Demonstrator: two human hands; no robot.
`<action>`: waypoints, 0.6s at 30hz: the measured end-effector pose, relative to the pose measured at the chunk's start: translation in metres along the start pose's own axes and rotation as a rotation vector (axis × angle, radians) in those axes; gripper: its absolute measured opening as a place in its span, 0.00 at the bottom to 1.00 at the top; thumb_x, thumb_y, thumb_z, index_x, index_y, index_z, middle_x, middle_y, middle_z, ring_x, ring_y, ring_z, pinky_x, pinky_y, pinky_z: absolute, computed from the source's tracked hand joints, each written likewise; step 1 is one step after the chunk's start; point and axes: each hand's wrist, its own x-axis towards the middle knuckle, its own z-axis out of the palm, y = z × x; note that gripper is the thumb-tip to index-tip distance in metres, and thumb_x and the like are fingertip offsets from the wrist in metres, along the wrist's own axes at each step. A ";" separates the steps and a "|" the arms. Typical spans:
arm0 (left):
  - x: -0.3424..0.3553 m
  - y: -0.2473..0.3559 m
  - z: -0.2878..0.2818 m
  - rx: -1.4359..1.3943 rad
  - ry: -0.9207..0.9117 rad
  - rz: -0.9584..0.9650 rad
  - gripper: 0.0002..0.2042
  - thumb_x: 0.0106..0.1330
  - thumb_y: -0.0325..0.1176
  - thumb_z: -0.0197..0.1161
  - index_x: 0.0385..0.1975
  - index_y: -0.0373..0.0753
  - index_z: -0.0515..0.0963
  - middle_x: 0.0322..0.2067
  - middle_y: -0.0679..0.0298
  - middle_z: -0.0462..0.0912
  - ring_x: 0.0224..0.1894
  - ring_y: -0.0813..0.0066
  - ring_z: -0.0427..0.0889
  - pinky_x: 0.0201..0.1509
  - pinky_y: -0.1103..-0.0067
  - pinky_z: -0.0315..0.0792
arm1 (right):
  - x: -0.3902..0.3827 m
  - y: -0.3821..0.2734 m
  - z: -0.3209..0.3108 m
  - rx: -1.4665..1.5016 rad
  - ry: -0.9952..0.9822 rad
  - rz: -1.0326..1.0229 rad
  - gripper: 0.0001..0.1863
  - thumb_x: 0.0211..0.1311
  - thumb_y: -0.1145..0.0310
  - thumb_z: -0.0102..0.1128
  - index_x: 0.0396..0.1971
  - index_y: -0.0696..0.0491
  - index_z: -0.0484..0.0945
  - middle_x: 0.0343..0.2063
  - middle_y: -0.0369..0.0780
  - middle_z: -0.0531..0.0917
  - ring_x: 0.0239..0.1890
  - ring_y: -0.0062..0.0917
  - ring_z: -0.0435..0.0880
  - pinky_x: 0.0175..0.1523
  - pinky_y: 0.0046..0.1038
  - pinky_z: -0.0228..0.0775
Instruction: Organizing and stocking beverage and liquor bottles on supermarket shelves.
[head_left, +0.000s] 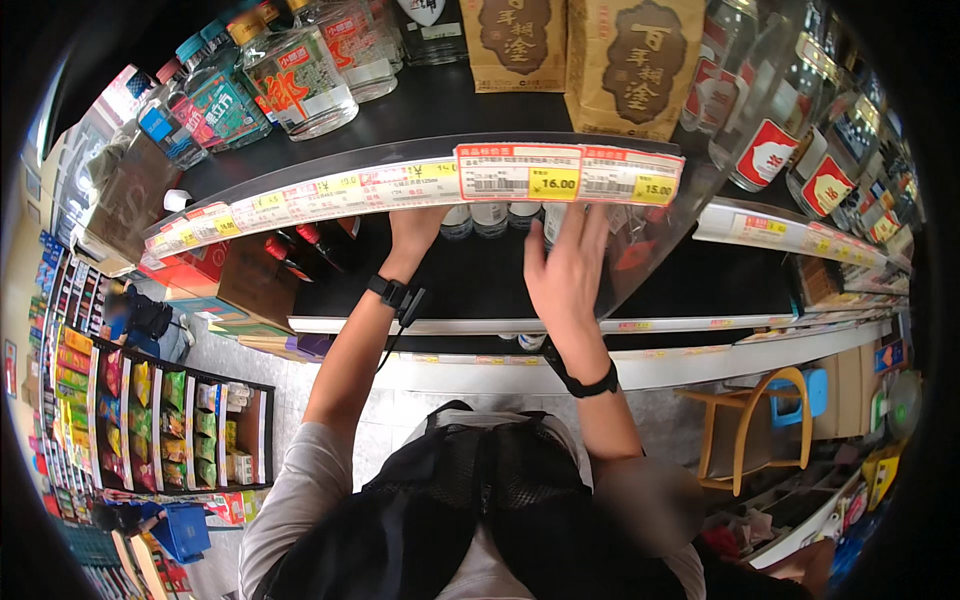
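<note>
My left hand [415,235] reaches beneath the upper shelf's label strip [320,190], its fingers hidden behind it. My right hand [570,265] is on the lower level, beside a clear plastic panel [650,260], with fingers stretched out and tips partly behind the price tags. Between my hands, several bottles [485,225] stand at the back of the lower dark shelf [420,275], mostly hidden by the upper shelf. Red-labelled bottles [310,250] lie or stand to the left of my left hand; which is unclear.
Clear liquor bottles [300,90] and tan boxes [630,70] sit on the upper shelf. A snack rack [175,425] stands left, a wooden chair [760,430] right. Another person [140,320] is in the left aisle; another [125,515] is near a blue basket [185,530].
</note>
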 end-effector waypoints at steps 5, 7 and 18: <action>0.015 -0.036 0.013 -0.088 -0.021 0.144 0.16 0.69 0.29 0.73 0.53 0.32 0.83 0.48 0.57 0.89 0.50 0.72 0.86 0.55 0.74 0.77 | 0.011 0.007 0.033 -0.050 -0.066 0.075 0.36 0.60 0.74 0.67 0.66 0.68 0.62 0.61 0.64 0.67 0.67 0.64 0.63 0.70 0.56 0.57; 0.019 -0.025 0.011 -0.141 -0.141 0.067 0.17 0.77 0.36 0.65 0.55 0.29 0.80 0.47 0.55 0.88 0.50 0.71 0.83 0.57 0.73 0.75 | 0.009 0.012 0.041 -0.093 -0.007 0.089 0.38 0.59 0.74 0.70 0.67 0.65 0.62 0.61 0.61 0.66 0.66 0.61 0.64 0.68 0.56 0.58; 0.024 -0.006 0.010 0.129 -0.274 -0.231 0.25 0.80 0.53 0.54 0.50 0.32 0.76 0.39 0.48 0.86 0.42 0.57 0.88 0.46 0.67 0.81 | -0.006 0.024 0.060 0.082 -0.055 0.057 0.39 0.60 0.76 0.71 0.71 0.53 0.64 0.56 0.56 0.73 0.56 0.56 0.77 0.59 0.50 0.73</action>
